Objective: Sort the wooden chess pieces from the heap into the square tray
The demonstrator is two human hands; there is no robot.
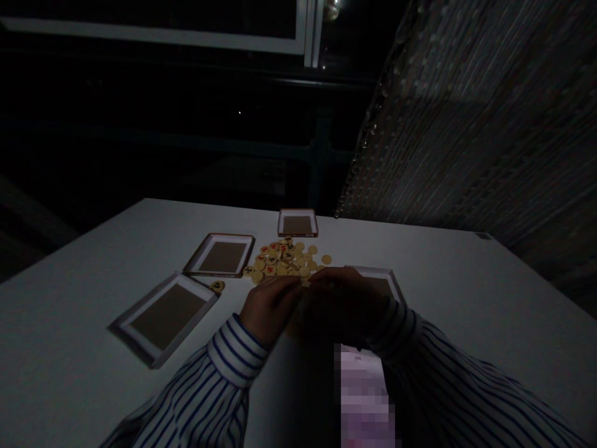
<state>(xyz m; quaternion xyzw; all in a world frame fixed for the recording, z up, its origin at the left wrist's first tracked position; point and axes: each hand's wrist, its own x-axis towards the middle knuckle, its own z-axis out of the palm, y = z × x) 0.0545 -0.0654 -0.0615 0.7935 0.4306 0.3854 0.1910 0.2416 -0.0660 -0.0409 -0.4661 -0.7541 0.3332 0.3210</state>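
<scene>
A heap of round wooden pieces (282,258), some bearing red or black characters, lies mid-table. My left hand (269,306) is at the near edge of the heap, its fingers bent and pointing toward my right hand. My right hand (347,297) faces it from the right, mostly in shadow, with its fingers curled inward. Between the fingertips a small pale piece (305,282) shows, but which hand grips it is too dark to tell. Beneath the hands the area is hidden in deep shadow.
Shallow open boxes stand on the white table (448,280): one behind the heap (297,224), one at its left (221,255), one nearer left (165,318), and one partly behind my right hand (382,285). A lone piece (217,286) lies left. A bead curtain (457,124) hangs behind.
</scene>
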